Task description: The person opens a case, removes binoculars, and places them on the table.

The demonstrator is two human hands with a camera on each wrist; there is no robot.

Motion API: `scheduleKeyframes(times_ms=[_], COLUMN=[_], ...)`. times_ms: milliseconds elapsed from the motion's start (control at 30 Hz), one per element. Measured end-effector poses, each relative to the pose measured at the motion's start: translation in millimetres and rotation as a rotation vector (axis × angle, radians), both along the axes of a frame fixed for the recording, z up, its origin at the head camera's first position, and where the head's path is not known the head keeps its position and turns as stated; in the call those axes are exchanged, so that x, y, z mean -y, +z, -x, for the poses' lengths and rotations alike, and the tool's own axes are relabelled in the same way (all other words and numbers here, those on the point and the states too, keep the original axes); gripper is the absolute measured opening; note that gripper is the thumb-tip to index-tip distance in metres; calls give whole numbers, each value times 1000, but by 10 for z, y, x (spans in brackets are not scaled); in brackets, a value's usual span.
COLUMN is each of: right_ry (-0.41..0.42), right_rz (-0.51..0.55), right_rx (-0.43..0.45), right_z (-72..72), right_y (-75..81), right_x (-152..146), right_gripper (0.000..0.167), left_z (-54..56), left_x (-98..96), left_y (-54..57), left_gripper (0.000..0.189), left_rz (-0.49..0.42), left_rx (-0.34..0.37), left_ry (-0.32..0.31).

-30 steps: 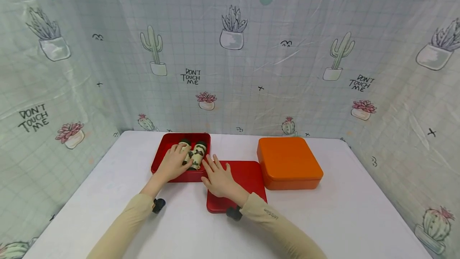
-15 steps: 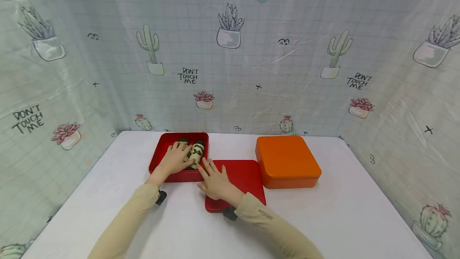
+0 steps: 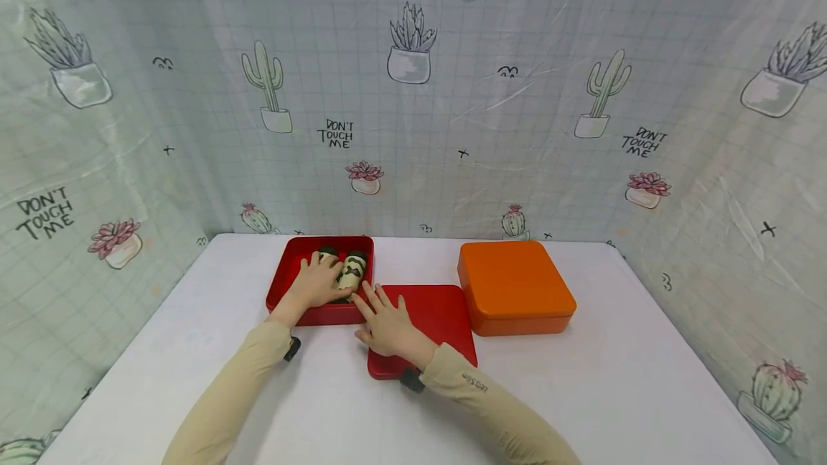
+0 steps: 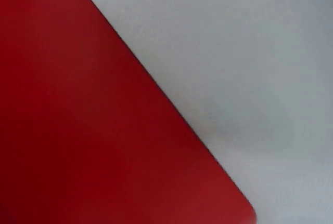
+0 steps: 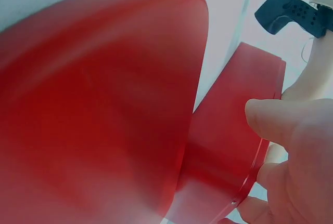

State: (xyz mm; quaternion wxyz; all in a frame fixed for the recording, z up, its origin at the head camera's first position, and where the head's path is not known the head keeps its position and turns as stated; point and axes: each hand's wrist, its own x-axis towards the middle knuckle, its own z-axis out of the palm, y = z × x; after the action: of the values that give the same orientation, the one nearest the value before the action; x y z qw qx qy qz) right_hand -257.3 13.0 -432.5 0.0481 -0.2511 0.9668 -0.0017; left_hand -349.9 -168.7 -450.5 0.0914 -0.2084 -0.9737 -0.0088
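In the head view, camouflage-patterned binoculars (image 3: 352,273) lie inside a red box (image 3: 316,316) at the back left. My left hand (image 3: 315,284) rests over their left barrel with fingers spread, its thumb reaching across the near end of the right barrel. My right hand (image 3: 390,327) has its fingers spread and its fingertips at the box's right near corner. Under that hand lies a red lid (image 3: 446,314). The right wrist view shows the box wall (image 5: 223,125) beyond the lid (image 5: 104,104). Only red wall (image 4: 78,104) and white surface fill the left wrist view.
An orange box (image 3: 517,278) with its lid on stands to the right of the red lid, close to its edge. All of it sits on a white table (image 3: 349,407), with a cactus-print cloth (image 3: 413,128) hanging behind and at the sides.
My left hand has moved slightly forward and right over the binoculars. The right hand has shifted a little left toward the box corner. The head view has shifted slightly.
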Motion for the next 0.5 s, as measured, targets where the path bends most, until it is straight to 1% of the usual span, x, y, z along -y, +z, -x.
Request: scheduleKeyframes(times_ms=[133,300,500], right_ry=[-3,5,12], right_rz=[7,5,22], right_rx=[-2,-30,-37], right_z=[2,-6,-12], right_y=[-12,-33,-28], right_x=[-9,-18,-22], right_gripper=[72,73,75], left_z=[14,11,8], left_x=[-33,-65,-72], left_y=[4,17,50], left_gripper=[69,71,74], left_rz=[11,25,19], left_rx=[18,44,68], left_ry=[18,52,95])
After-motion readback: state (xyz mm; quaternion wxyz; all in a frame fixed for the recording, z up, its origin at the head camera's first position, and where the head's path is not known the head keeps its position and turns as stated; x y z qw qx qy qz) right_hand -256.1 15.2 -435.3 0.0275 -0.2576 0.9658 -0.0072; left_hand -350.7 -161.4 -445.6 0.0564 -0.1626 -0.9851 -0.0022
